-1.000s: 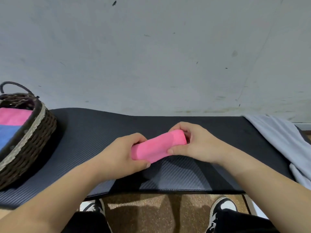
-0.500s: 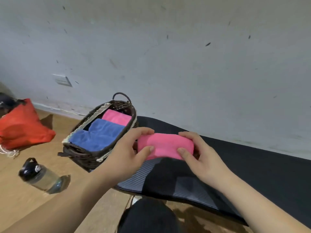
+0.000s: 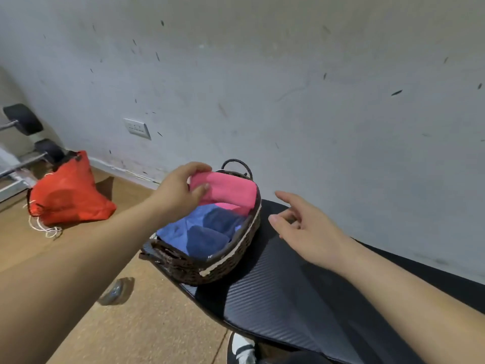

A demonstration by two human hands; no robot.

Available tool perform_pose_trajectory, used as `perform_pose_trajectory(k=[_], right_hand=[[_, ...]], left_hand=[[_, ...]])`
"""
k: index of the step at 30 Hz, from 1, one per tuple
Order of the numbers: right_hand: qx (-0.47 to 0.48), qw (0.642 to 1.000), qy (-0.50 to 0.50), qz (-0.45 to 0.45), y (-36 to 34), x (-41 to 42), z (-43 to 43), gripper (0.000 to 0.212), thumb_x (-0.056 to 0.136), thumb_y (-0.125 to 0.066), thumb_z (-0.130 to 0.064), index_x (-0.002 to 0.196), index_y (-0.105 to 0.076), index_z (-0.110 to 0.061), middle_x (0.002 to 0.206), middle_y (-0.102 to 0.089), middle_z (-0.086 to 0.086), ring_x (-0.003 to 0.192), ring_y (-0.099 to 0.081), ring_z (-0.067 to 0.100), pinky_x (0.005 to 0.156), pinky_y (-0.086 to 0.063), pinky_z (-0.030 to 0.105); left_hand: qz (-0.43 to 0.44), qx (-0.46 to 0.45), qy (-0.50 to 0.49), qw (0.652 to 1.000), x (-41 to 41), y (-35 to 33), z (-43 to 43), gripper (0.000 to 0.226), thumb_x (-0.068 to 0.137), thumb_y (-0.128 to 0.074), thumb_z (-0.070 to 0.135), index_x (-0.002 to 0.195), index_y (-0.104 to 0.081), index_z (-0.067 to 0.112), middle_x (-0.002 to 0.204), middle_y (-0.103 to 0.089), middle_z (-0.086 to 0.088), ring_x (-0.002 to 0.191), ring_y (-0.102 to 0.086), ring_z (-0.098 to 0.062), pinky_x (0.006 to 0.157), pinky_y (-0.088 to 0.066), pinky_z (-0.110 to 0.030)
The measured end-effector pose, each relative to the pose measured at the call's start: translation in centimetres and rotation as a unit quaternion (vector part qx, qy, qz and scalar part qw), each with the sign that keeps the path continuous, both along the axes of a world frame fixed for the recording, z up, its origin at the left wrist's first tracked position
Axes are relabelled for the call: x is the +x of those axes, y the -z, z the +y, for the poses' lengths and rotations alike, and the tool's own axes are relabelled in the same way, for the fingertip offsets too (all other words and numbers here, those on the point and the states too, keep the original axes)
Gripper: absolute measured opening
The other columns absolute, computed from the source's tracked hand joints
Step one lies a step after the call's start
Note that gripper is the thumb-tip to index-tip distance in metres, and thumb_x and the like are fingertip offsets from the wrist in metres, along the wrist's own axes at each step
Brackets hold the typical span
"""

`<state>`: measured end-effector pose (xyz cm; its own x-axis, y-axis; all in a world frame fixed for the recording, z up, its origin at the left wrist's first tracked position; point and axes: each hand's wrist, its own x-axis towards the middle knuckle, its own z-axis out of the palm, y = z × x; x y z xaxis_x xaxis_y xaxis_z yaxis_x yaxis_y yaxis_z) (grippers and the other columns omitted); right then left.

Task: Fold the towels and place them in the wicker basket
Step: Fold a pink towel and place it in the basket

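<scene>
Our left hand (image 3: pixel 181 190) pinches the folded pink towel (image 3: pixel 228 191) by its 9 o'clock edge, at the 12 o'clock end of the wicker basket (image 3: pixel 236 248). Blue towels (image 3: pixel 183 229) fill its 6 o'clock end. Our right hand (image 3: pixel 307 232), fingers loose and holding nothing, hovers above the black mat (image 3: pixel 288 298) at the basket's 3 o'clock.

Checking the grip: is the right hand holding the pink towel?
No, the right hand hovers open above the black mat; only the left hand grips the pink towel.
</scene>
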<state>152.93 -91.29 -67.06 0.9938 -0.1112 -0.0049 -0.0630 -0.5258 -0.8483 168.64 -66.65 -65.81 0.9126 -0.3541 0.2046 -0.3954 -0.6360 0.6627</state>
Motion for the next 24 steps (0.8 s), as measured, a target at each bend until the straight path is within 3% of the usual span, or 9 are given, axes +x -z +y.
perform_pose_trajectory(k=[4,8,11,14,16,20,24], right_hand=[[-0.017,1.0,0.002,0.014,0.1,2.5,-0.2,0.059,0.099,-0.061,-0.04,0.153,-0.04,-0.032,0.102,-0.068,-0.015,0.079,-0.063,0.001,0.084,-0.047,0.022],[-0.049,0.998,-0.001,0.034,0.5,3.7,-0.4,0.057,0.099,-0.06,-0.041,0.151,-0.042,-0.032,0.103,-0.065,-0.016,0.083,-0.062,0.0,0.086,-0.045,0.018],[-0.056,0.998,-0.003,0.035,0.8,4.4,-0.3,0.052,0.1,-0.059,-0.04,0.149,-0.045,-0.032,0.099,-0.065,-0.016,0.082,-0.061,-0.004,0.08,-0.043,0.012],[-0.071,0.997,-0.004,0.03,1.0,4.8,0.0,0.045,0.099,-0.059,-0.039,0.143,-0.051,-0.033,0.096,-0.065,-0.017,0.079,-0.059,-0.007,0.076,-0.042,0.011],[-0.079,0.996,-0.006,0.03,1.3,5.0,0.2,0.044,0.099,-0.06,-0.039,0.141,-0.054,-0.03,0.097,-0.066,-0.017,0.08,-0.058,-0.006,0.076,-0.041,0.011],[-0.071,0.997,0.001,0.033,1.8,4.8,0.4,0.04,0.099,-0.061,-0.037,0.138,-0.057,-0.029,0.094,-0.067,-0.016,0.074,-0.058,-0.012,0.067,-0.038,0.004],[-0.076,0.996,0.012,0.035,1.3,3.7,-0.4,0.038,0.099,-0.06,-0.037,0.136,-0.06,-0.027,0.095,-0.065,-0.017,0.077,-0.058,-0.01,0.067,-0.036,0.003]], left_hand=[[0.033,0.073,0.076,0.994,4.9,1.2,-1.0,0.036,0.096,-0.065,0.013,0.13,-0.064,0.025,0.118,-0.065,0.007,0.104,-0.062,-0.014,0.096,-0.049,-0.028],[0.026,0.218,0.056,0.974,8.2,5.0,-2.2,0.043,0.092,-0.062,0.008,0.132,-0.06,0.024,0.13,-0.055,-0.007,0.113,-0.056,-0.027,0.096,-0.044,-0.032],[-0.15,0.338,0.078,0.926,8.0,6.8,-3.5,0.058,0.084,-0.061,0.002,0.137,-0.058,0.024,0.15,-0.044,-0.013,0.132,-0.044,-0.039,0.106,-0.045,-0.046],[-0.249,0.327,0.185,0.893,7.1,8.0,-4.5,0.046,0.085,-0.057,0.01,0.127,-0.065,0.028,0.136,-0.059,-0.009,0.123,-0.054,-0.037,0.099,-0.049,-0.048],[-0.219,0.327,0.195,0.898,6.8,8.4,-4.4,0.037,0.096,-0.045,0.023,0.128,-0.064,0.026,0.122,-0.064,-0.007,0.109,-0.059,-0.035,0.09,-0.049,-0.046],[-0.171,0.354,0.184,0.901,6.2,8.4,-4.5,0.043,0.103,-0.053,0.02,0.145,-0.053,0.025,0.138,-0.056,-0.005,0.117,-0.054,-0.032,0.093,-0.04,-0.038],[-0.172,0.328,0.169,0.913,5.0,7.4,-5.0,0.043,0.097,-0.06,0.014,0.139,-0.059,0.023,0.133,-0.06,-0.008,0.114,-0.055,-0.035,0.096,-0.041,-0.041]])
